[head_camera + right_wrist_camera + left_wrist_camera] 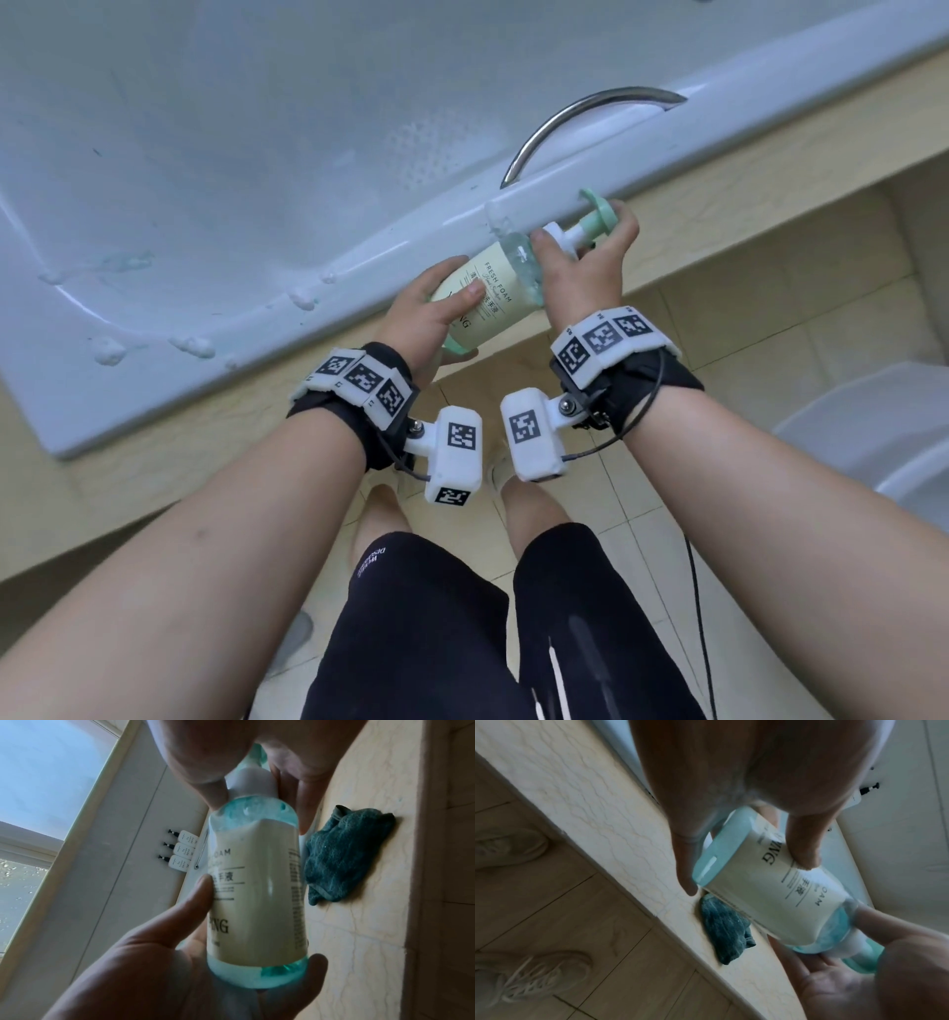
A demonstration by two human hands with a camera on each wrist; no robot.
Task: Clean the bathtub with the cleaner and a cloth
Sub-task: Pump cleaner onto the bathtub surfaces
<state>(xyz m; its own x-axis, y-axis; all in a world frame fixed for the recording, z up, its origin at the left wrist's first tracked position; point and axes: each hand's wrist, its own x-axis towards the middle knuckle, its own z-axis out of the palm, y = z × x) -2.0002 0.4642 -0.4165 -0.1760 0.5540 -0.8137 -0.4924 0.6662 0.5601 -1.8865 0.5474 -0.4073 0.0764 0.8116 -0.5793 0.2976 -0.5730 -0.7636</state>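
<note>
A cleaner bottle [488, 293] with a cream label, blue-green liquid and a green pump head is held tilted over the bathtub's near rim [179, 390], pump end towards the tub. My left hand [452, 324] grips its lower body, thumb on the label. My right hand [585, 231] curls round the white neck and pump head. The nozzle lies over the rim. A dark teal cloth [726, 931] lies crumpled on the tiled ledge under the bottle [257, 892], also visible as the cloth [344, 856] in the right wrist view. In the head view it is hidden.
White foam blobs [192, 345] dot the tub's near wall and rim. A curved metal grab handle [580, 113] arches over the rim to the right. A beige tiled ledge [744, 195] runs along the tub. A white fixture [873, 437] stands at right. Three small dispensers [180, 850] hang by the window.
</note>
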